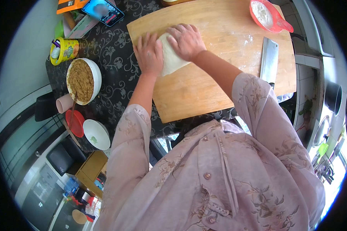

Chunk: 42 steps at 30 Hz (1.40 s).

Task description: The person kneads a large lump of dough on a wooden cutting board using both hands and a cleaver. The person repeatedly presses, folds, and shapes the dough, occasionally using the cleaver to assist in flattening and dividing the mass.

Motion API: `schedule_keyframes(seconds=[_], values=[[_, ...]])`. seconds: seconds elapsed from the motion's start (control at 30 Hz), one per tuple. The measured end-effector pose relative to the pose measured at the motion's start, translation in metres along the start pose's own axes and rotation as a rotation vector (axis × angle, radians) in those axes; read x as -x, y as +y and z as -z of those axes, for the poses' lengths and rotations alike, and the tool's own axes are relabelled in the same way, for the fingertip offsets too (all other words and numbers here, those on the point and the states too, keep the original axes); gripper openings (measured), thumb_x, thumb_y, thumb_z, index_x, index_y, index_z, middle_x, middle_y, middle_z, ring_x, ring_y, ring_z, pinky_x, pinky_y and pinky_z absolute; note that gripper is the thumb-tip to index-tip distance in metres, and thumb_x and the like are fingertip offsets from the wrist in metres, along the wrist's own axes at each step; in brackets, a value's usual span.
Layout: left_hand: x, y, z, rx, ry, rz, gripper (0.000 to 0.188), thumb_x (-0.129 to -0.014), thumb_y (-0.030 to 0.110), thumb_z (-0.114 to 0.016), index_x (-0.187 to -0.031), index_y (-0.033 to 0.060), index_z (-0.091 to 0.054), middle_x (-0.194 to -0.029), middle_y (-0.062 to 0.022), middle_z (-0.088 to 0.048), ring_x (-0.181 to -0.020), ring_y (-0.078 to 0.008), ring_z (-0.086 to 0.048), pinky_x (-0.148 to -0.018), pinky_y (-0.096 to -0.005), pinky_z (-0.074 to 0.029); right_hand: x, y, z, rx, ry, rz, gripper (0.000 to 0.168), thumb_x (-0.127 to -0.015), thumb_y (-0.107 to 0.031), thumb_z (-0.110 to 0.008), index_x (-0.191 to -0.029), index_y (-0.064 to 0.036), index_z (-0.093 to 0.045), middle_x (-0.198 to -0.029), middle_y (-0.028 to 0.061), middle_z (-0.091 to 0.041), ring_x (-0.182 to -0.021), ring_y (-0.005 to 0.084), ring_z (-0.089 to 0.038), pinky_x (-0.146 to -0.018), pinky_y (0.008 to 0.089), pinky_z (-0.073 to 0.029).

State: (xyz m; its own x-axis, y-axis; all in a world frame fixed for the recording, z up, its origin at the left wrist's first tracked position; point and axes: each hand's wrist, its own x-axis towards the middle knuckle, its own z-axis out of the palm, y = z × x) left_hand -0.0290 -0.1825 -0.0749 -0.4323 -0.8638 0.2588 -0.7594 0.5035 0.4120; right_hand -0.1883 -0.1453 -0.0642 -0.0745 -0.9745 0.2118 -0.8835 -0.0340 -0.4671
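A smooth mass of pale dough [173, 59] lies near the left side of a wooden board [190, 95]. My left hand [149, 55] rests on the dough's left edge, fingers pointing away from me. Across its upper right part lies my right hand [188, 40], palm down with the fingers bent over the far side. Both hands touch the dough, and part of it is hidden beneath them. Dustings of flour [247, 40] mark the board to the right. A cleaver [269, 59] lies flat near the board's right edge, its handle partly covered by my sleeve.
A red scoop [277, 23] of flour sits at the board's far right corner. To the left, on the patterned tablecloth [112, 72], stand a white bowl [97, 79] of brown filling, a yellow tub [70, 49], a pink cup [64, 103], a red bowl [78, 127], a white bowl [99, 134] and a phone [112, 18].
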Motion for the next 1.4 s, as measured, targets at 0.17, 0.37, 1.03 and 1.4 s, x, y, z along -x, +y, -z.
schedule_keyframes(seconds=[0.17, 0.37, 1.03, 1.4], values=[[-0.026, -0.016, 0.005, 0.146, -0.284, 0.188, 0.054, -0.093, 0.048, -0.033, -0.126, 0.0114, -0.054, -0.145, -0.0173, -0.031, -0.136, -0.0389, -0.020, -0.108, -0.0573, -0.006, -0.026, 0.001, -0.011, 0.056, -0.036, -0.221, 0.059, -0.090, -0.050, -0.037, -0.135, -0.013, -0.042, -0.139, 0.0120, -0.041, -0.130, 0.0269, -0.034, -0.108, 0.0456, -0.023], [0.019, 0.041, 0.051, 0.303, -0.379, 0.060, 0.076, -0.062, 0.031, -0.081, -0.122, 0.0020, -0.044, -0.129, -0.0229, -0.046, -0.117, -0.0368, -0.046, -0.093, -0.0421, -0.041, 0.078, 0.008, 0.044, -0.201, 0.097, -0.191, 0.060, -0.081, -0.036, -0.062, -0.134, -0.014, -0.042, -0.141, 0.0189, -0.032, -0.133, 0.0366, -0.025, -0.108, 0.0511, -0.018], [0.051, 0.185, 0.031, 0.159, -0.237, -0.464, 0.071, -0.060, 0.008, -0.076, -0.125, 0.0089, -0.049, -0.119, -0.0134, -0.053, -0.111, -0.0325, -0.048, -0.096, -0.0479, -0.034, 0.269, 0.181, 0.173, 0.052, 0.344, -0.839, 0.035, -0.073, -0.017, -0.063, -0.106, -0.005, -0.063, -0.107, 0.0152, -0.060, -0.098, 0.0320, -0.058, -0.086, 0.0382, -0.047], [-0.039, 0.234, -0.084, -0.143, -0.251, -0.282, 0.066, -0.085, 0.050, -0.049, -0.131, 0.0029, -0.042, -0.130, -0.0211, -0.044, -0.125, -0.0365, -0.037, -0.105, -0.0635, -0.010, 0.269, 0.221, 0.172, 0.325, 0.328, -0.797, 0.033, -0.082, -0.023, -0.059, -0.109, -0.006, -0.052, -0.113, 0.0107, -0.052, -0.104, 0.0311, -0.050, -0.089, 0.0408, -0.040]])
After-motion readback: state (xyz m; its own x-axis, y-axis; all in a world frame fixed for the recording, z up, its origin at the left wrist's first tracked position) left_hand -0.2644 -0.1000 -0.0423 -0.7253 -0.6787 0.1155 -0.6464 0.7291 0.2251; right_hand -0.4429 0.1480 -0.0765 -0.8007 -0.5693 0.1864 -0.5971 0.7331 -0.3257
